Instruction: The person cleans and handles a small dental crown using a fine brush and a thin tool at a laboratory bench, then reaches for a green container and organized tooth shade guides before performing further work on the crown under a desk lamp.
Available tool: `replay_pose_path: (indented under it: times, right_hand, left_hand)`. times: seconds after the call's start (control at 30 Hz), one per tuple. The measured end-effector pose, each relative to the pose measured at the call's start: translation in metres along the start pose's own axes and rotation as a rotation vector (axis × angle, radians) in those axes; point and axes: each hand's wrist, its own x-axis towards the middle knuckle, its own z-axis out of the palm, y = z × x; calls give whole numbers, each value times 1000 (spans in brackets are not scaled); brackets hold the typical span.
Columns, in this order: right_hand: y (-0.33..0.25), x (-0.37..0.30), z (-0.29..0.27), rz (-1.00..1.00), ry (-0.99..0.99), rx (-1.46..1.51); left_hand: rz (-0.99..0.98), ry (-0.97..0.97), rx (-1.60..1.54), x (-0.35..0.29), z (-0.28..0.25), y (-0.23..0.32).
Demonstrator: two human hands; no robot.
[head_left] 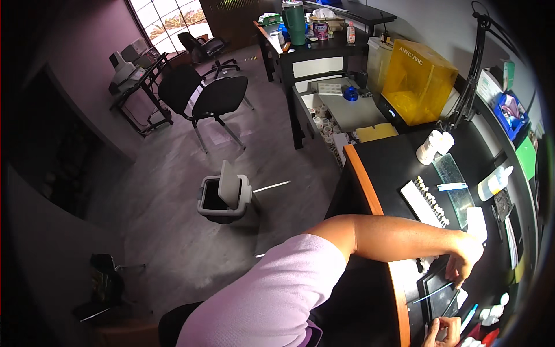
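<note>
My left arm, in a pink sleeve, reaches across the black desk. My left hand [464, 257] bends down over a dark flat tray [426, 284], its fingers pressed together. A thin blue-grey stick [430, 294] slants over the tray and ends at those fingertips. A second thin dark rod [450, 303] runs from there toward my right hand [444, 332]. The right hand has its fingers curled together at the lower edge; what they hold is too small to tell. A blue-and-white pen-like tool [469, 316] lies beside it. Beyond the left hand are a white pad [476, 224] and a white strip holding several tooth-shaped tabs [425, 203].
A glass slab [452, 177], white jars [428, 149], a squeeze bottle [494, 183] and a lamp arm [466, 87] stand farther back. Behind them is a yellow-covered machine [419, 81]. An orange edge [365, 182] bounds the desk; a bin [225, 196] and chair [202, 98] stand on the floor.
</note>
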Motion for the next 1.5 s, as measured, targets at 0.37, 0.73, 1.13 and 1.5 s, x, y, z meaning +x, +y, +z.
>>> replay_pose_path:
  times: [0.37,0.73,1.13,1.5]
  right_hand:
    - [4,1,2,-13,-5,5]
    - [7,1,-1,44,-16,-27]
    - [1,0,0,32,-27,-28]
    - [15,7,8,36,278,23]
  left_hand:
    - [44,4,256,0,-2,0]
    - [68,22,395,-3,3,6]
    - [103,12,244,13,2,-5]
    - [567,541,202,-12,-9,0]
